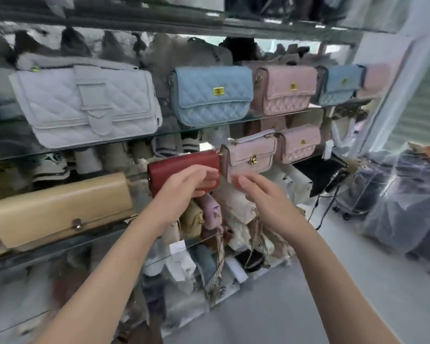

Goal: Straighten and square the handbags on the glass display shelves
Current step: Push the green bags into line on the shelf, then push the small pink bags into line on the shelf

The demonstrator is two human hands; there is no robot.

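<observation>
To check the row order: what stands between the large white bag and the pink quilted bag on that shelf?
The light blue quilted bag, with a gold clasp, in the head view.

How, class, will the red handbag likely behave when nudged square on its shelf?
The red handbag shows crisp, boxy edges with no sag, so it is probably stiff. Its smooth finish may let it slide readily. It looks small, so likely light.

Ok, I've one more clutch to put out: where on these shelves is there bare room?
Little. The likeliest patch is the glass between the beige clutch and the red bag that the left hand grips. A narrower slot lies between the white quilted bag and the blue quilted bag. From the red bag rightward, and lower down, bags crowd together.
</observation>
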